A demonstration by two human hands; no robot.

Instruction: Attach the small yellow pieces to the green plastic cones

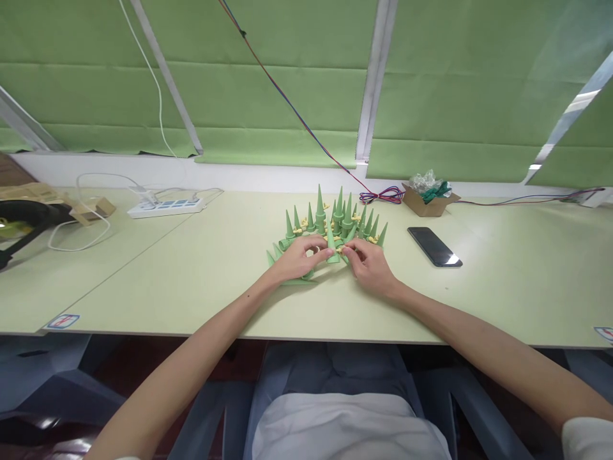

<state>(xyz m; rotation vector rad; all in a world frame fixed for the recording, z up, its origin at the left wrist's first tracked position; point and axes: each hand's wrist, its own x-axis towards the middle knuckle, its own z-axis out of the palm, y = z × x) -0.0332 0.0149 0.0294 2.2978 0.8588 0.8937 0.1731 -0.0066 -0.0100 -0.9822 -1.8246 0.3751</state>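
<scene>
Many pointed green cones (320, 214) stand in a cluster on the pale table, with small yellow pieces (372, 239) among them. At the front of the cluster, my left hand (301, 257) pinches a green cone (331, 239) between thumb and fingers, its tip pointing up. Just to the right, my right hand (371, 265) is closed on a small yellow piece (340, 250) held against that cone. More green cones lie on their sides beneath and left of my left hand.
A black phone (435, 246) lies right of my right hand. Behind it stand a small cardboard box (428, 204) with crumpled wrap and a coiled cable (389, 195). A white power strip (166, 207) and a black object (33, 220) are at left.
</scene>
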